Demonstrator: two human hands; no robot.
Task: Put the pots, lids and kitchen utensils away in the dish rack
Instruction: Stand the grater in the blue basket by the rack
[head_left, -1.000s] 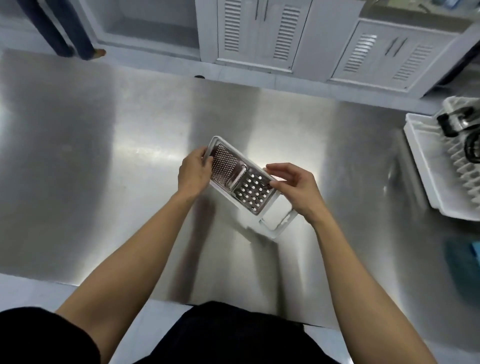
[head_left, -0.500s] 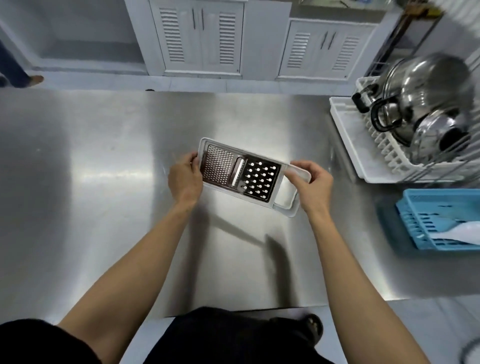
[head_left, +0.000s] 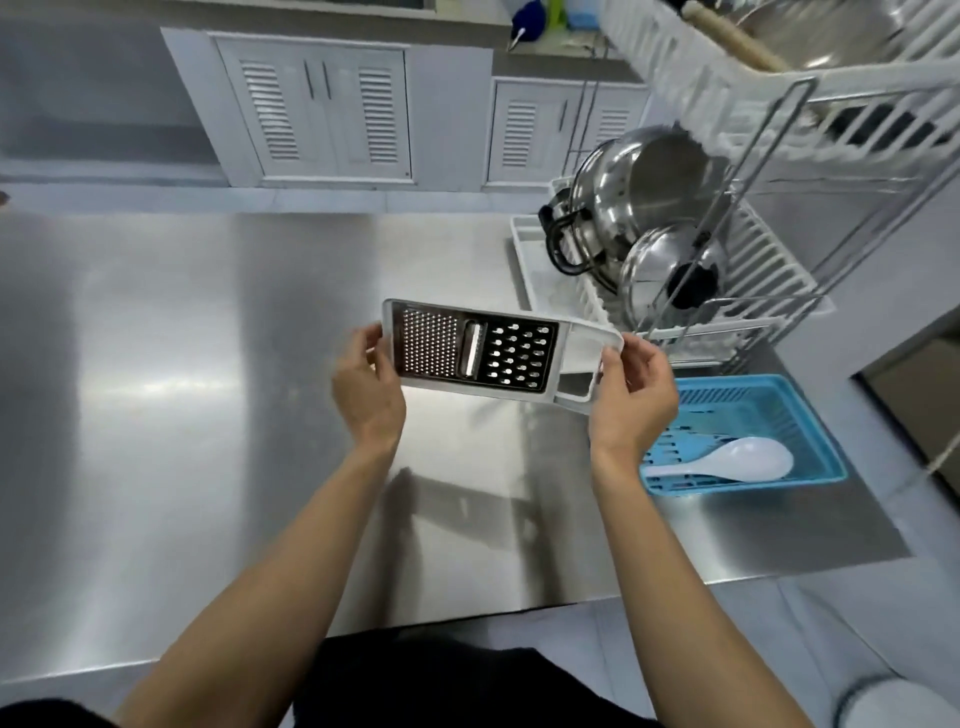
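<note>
A flat white-framed grater (head_left: 475, 351) with a steel grating face is held above the steel counter (head_left: 208, 389) by both hands. My left hand (head_left: 366, 387) grips its left end and my right hand (head_left: 631, 395) grips the open handle at its right end. Just right of the grater stands the white two-tier dish rack (head_left: 769, 270). On the rack's lower tier a steel pot (head_left: 639, 192) with black handles lies on its side beside a steel lid (head_left: 670, 270) with a black knob. The upper tier holds more steel ware, mostly cut off.
A blue plastic basket (head_left: 753, 410) sits on the counter in front of the rack, with a white rice spoon (head_left: 727, 460) lying in it. White louvred cabinets (head_left: 322, 109) stand beyond the counter. The counter's near edge runs below my forearms.
The view has swung to the right, bringing the dish rack and blue basket fully into sight. Both hands have carried the grater right, and it now lies level next to the rack.
</note>
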